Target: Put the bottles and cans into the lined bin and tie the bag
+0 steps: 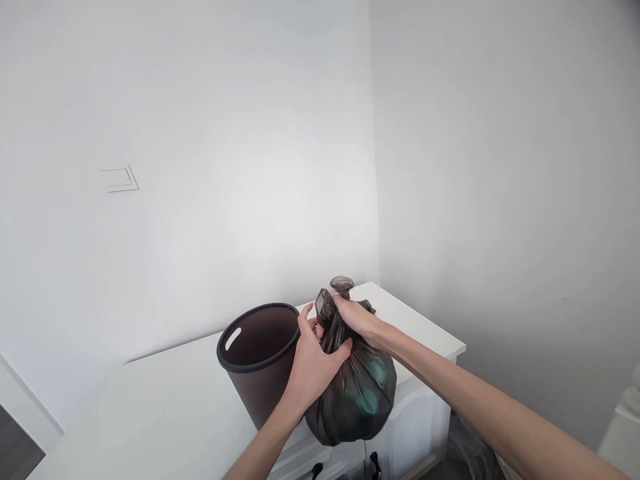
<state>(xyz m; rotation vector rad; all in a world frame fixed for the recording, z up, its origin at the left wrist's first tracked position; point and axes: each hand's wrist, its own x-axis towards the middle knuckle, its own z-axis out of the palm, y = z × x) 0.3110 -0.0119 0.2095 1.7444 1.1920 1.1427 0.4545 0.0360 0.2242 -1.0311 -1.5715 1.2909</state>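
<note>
A dark, see-through plastic bag (350,407), full and gathered at its neck, is held up in front of the white cabinet. Green shapes show through its side. My left hand (315,363) is curled round the left side of the neck, its thumb pressed on the front. On the right side, my right hand (357,320) grips the neck near the top, where loose ends of the bag stick up; its fingers are partly hidden behind the plastic. Just left of my left hand, a dark brown bin (255,383) with a black rim stands upright on the cabinet top.
The white cabinet top (150,407) runs along the wall into the corner, with dark knobs on its front. A wall plate (119,178) is at the left. Low at the right, grey plastic (467,447) lies beside the cabinet.
</note>
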